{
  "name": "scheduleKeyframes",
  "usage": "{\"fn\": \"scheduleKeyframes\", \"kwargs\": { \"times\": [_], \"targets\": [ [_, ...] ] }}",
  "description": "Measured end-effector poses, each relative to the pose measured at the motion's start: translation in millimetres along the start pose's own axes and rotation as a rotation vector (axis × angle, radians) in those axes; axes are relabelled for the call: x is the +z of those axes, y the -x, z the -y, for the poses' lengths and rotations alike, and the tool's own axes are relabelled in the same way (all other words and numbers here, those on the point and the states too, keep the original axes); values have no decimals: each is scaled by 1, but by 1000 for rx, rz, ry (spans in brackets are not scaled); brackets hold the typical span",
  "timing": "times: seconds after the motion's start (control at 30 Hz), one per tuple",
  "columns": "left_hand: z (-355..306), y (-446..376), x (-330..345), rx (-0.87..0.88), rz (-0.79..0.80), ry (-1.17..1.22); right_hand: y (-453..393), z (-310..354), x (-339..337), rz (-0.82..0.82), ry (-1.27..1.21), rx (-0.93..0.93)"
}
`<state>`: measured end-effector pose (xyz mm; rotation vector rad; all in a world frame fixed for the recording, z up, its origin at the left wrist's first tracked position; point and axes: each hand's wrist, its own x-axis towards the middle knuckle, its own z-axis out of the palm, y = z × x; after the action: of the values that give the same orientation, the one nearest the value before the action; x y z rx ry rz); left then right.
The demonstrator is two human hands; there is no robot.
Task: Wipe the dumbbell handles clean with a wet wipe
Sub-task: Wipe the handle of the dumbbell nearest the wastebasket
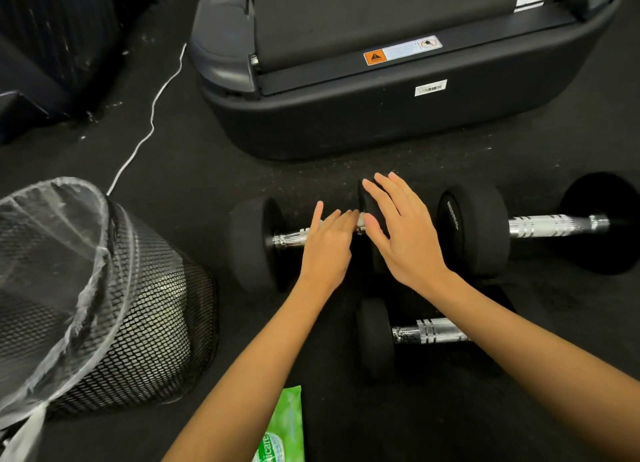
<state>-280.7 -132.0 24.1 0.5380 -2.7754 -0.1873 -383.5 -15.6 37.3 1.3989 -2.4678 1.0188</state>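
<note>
Three black chrome-handled dumbbells (273, 240) (540, 224) (415, 333) flat on dark floor; green wipe pack (285, 427) nearby.

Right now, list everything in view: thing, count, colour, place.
dumbbells: three, black heads with chrome handles, on the floor; two in a row, one nearer.
wet wipe pack: one, green, bottom edge by the left forearm.
mesh bin: one, black with a clear liner, left.
treadmill: one, black, behind the dumbbells.
cable: one, white, on the floor at left.
left hand: over the left dumbbell's handle, fingers straight.
right hand: fingers spread on that dumbbell's right head.
</note>
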Motion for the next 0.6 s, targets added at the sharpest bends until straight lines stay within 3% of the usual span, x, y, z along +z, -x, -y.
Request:
{"fn": "scheduleKeyframes", "kwargs": {
  "times": [0.1,0.3,0.5,0.6],
  "targets": [
    [-4,-4,0,-35,13,111,0,0,-1,5,4,-4],
    [-4,31,18,30,-146,176,3,-1,-1,9,13,-8],
    [7,45,21,115,-103,153,1,0,-2,-4,25,-11],
    [10,31,17,45,-122,130,-1,0,-2,3,27,-11]
  ]
}}
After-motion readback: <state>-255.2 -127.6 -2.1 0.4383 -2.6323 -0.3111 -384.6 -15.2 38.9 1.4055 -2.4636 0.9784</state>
